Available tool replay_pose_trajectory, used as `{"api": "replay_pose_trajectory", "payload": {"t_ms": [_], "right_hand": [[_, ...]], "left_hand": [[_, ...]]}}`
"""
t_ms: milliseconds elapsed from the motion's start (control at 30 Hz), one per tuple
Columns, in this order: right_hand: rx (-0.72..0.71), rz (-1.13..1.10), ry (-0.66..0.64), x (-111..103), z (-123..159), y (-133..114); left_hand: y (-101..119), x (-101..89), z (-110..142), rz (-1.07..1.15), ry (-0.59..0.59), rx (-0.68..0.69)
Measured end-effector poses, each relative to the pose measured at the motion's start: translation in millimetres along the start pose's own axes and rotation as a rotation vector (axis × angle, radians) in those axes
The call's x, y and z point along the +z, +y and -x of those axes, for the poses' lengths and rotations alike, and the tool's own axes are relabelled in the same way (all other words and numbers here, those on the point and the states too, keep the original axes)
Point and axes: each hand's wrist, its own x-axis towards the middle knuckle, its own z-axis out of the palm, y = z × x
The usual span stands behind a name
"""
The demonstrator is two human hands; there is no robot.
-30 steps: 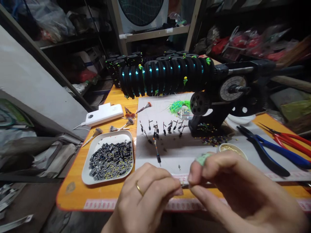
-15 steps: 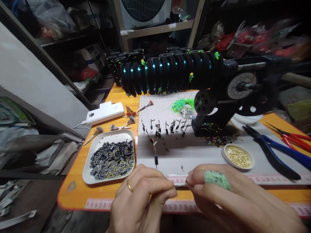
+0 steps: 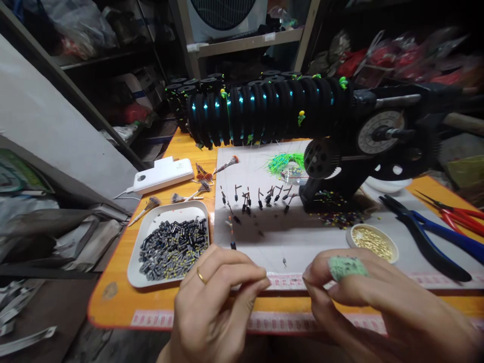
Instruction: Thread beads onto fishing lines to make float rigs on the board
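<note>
My left hand (image 3: 221, 297), with a ring on one finger, is closed in a pinch at the table's front edge. Whatever its fingertips hold is too small to make out. Across a gap, my right hand (image 3: 363, 297) pinches thumb against forefinger, a green wrap (image 3: 347, 268) round one finger; its contents are also unclear. Just beyond my left hand hangs a small black-bodied piece with an orange tip (image 3: 233, 245). A tiny metal piece (image 3: 285, 262) shows between and beyond the hands. Several dark small pieces (image 3: 260, 201) hang on thin lines under a row of black spools (image 3: 264, 113).
At left stands a white tray (image 3: 133, 272) of small dark and grey cylinders, with a white power bank (image 3: 162, 175) behind it. A dish (image 3: 393, 258) of gold bits, blue-handled pliers (image 3: 423, 237) and red-handled pliers (image 3: 454, 217) lie right. A black geared machine (image 3: 340, 176) carries the spools.
My hands have moved apart, the right one shifting right and the left fingertips slightly left. The hanging orange-tipped piece has swung left. The small thing seen between the fingertips no longer shows.
</note>
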Motion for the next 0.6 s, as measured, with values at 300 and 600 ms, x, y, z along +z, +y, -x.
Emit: {"api": "replay_pose_trajectory", "payload": {"t_ms": [300,600], "right_hand": [[-0.37,0.351,-0.133,-2.4,-13.5,17.2],[-0.43,0.292,-0.228,-9.3,-19.7,-0.2]], "left_hand": [[5.0,12.3,-1.1,-0.077,0.077,0.072],[11.2,5.6,1.6,0.116,0.044,0.003]]}}
